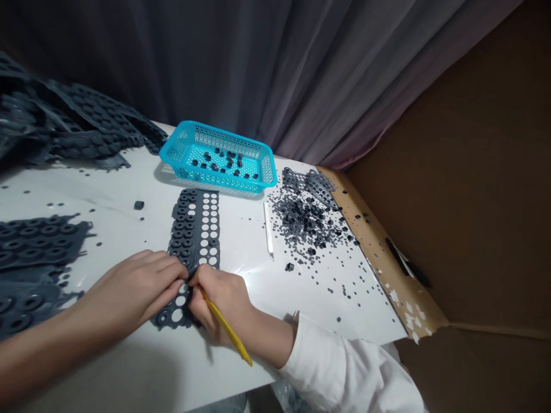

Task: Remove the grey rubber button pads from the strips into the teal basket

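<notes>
A dark grey moulded rubber sheet [198, 229] lies on the white table in front of me. One side carries raised rings, the other has rows of round holes showing white. My left hand [150, 284] has its fingers bent together on the sheet's lower part, gripping it there; the fingertips are partly hidden. Close against it, my right hand [221, 301] is closed round a slim yellow tool [232, 335], whose far end sticks out toward me. The working tip is hidden by the fingers, so its kind is unclear.
Behind the sheet stands a turquoise basket [178, 155] holding several small black rings. To the right lie a white pen-like cutter [268, 232] and a heap of dark scraps [305, 221]. More rubber sheets [38, 241] are at left, beneath a larger pile [86, 123]. Cardboard [473, 201] borders the right.
</notes>
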Motion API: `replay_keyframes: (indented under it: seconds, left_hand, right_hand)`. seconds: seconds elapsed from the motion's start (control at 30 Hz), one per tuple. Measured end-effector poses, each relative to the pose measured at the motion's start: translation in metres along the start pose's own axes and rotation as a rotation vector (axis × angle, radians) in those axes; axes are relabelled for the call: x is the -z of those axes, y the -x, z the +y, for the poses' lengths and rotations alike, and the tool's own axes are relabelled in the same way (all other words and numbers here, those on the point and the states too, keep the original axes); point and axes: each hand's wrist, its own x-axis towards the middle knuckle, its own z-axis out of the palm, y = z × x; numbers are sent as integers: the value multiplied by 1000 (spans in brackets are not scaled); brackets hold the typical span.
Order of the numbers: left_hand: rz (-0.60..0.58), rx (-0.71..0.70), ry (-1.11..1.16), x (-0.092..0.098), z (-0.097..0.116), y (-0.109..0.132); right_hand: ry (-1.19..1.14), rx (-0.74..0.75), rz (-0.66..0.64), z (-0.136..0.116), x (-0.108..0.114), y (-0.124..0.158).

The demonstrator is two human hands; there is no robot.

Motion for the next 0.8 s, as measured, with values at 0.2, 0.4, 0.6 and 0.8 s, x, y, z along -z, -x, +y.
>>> replay_keyframes:
  seconds: [0.2,0.4,0.6,0.8]
  left_hand:
    - [-50,13,41,1,-6,0]
    - [-78,0,22,4,-4,1]
    - [-133,-23,-89,9,5,-4]
    - [-104,-129,-295,3,14,-8]
  right_hand:
    - [-611,-262,107,5,5,-1]
    - [-771,-331,159,4,5,-2]
    - [-675,-271,90,5,6,0]
    - [-506,-215,86,3,6,-1]
